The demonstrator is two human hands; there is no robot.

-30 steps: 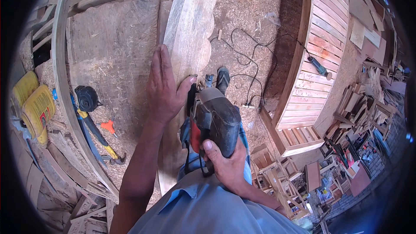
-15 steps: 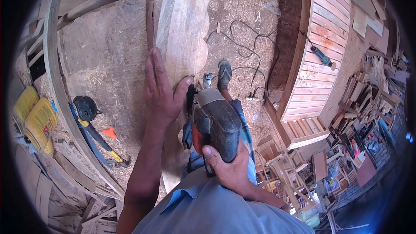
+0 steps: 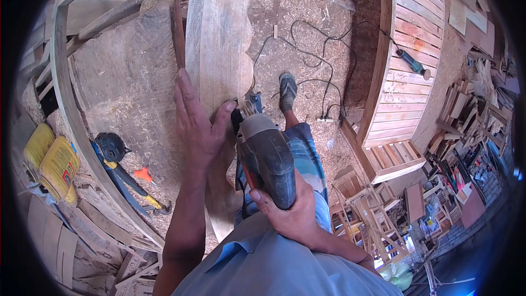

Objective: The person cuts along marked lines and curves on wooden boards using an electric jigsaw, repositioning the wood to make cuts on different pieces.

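A long pale wooden board (image 3: 219, 27) with a scalloped right edge runs away from my body. My left hand (image 3: 200, 131) lies along its left side, fingers stretched out, the thumb beside the front of a black-and-red jigsaw (image 3: 266, 156) with a grey top. My right hand (image 3: 287, 211) is closed on the jigsaw's body at the rear. The blade area is partly hidden by the tool's housing, with wood shavings around it.
A wooden frame (image 3: 68, 93) at left borders a tape measure (image 3: 111, 147), hammer (image 3: 129, 181), orange tool (image 3: 143, 174) and yellow containers (image 3: 60, 167). Cables (image 3: 323, 66) cross the sawdust floor beside my foot (image 3: 287, 90). An angle grinder (image 3: 411, 63) rests on a slatted wooden frame (image 3: 405, 107).
The board, jigsaw and both hands have shifted a little left in the view, the saw also slightly down. The surroundings have shifted slightly too. Both hands keep their places on board and saw.
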